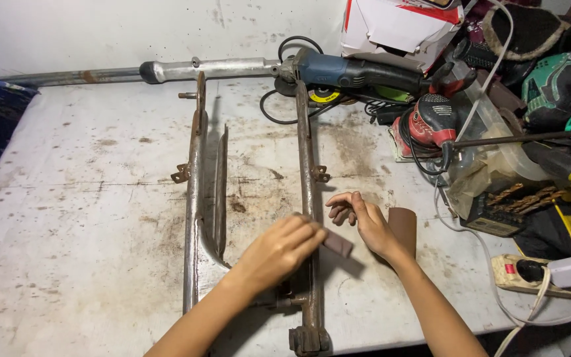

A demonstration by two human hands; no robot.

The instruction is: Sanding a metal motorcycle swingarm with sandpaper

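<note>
A rusty metal frame with two long bars (309, 165) lies lengthwise on a stained white table (87, 198). My left hand (279, 250) presses a folded brown strip of sandpaper (337, 244) against the right bar of the frame. My right hand (361, 218) rests beside that bar, fingers curled toward it, holding nothing that I can see. A curled brown sheet of sandpaper (404, 228) sits just right of my right hand.
A blue angle grinder (351, 73) and a grey metal tube (206, 69) lie at the back of the table. Red and green power tools (434, 122), cables, a cardboard box (398, 26), a screwdriver (563, 165) and a power strip (530, 272) crowd the right side.
</note>
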